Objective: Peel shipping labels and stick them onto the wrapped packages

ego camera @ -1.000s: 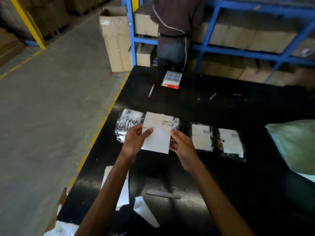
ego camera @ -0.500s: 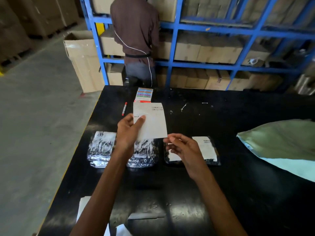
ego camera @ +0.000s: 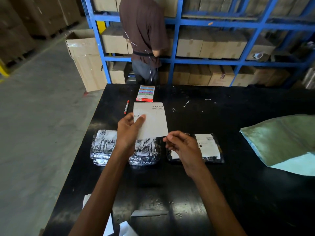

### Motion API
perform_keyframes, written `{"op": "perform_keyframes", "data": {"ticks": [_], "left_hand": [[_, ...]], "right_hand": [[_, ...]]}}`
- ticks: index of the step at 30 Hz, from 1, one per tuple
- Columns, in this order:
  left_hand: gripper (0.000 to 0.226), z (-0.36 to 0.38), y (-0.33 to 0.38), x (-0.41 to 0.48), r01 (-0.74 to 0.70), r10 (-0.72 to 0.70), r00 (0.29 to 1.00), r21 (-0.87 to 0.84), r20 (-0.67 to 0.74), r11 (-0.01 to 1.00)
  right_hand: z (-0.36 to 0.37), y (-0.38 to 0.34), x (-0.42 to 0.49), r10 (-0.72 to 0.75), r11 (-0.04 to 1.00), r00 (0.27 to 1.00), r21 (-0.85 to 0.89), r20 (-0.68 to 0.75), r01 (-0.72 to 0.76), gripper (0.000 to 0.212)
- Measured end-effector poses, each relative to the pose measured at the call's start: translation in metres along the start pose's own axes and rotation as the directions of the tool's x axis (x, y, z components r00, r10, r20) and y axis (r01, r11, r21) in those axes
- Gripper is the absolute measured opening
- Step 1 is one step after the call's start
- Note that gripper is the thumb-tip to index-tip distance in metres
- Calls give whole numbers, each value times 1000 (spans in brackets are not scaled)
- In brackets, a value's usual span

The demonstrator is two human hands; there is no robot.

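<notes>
Label [ego camera: 153, 121] pinched in left hand [ego camera: 127, 132], right hand [ego camera: 184, 147] touching its corner.

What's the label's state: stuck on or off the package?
Off. The label is held above the left package, pinched by the left hand; right hand at its corner.

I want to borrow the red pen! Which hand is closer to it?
Left. The left hand is just this side of the red pen, gripping the shipping label; the right hand is farther right, at the label's lower corner.
</notes>
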State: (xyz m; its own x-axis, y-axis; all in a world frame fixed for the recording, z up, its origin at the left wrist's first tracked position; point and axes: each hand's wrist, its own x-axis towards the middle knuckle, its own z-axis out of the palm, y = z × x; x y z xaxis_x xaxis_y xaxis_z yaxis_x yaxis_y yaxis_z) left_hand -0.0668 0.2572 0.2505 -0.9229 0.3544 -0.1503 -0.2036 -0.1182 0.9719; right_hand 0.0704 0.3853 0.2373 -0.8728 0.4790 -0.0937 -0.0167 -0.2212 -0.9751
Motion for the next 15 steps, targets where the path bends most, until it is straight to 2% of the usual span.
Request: {"op": "perform_keyframes", "data": {"ticks": [6,10,15], "left_hand": [[20,3,-6,-3,140,-136,989,-60,63,988],[21,9,-10,-13,230,-213,966,-113,146,967],[21,20,-12,-29,272,-232,942,-148,242,951]], "right_hand": [[1,-4,-2,-25,987,997,158,79,12,20],[-1,-8,-4,-86,969,984,242,157,46,9],[3,-14,-3,-154,970,980,209,127,125,14]]}}
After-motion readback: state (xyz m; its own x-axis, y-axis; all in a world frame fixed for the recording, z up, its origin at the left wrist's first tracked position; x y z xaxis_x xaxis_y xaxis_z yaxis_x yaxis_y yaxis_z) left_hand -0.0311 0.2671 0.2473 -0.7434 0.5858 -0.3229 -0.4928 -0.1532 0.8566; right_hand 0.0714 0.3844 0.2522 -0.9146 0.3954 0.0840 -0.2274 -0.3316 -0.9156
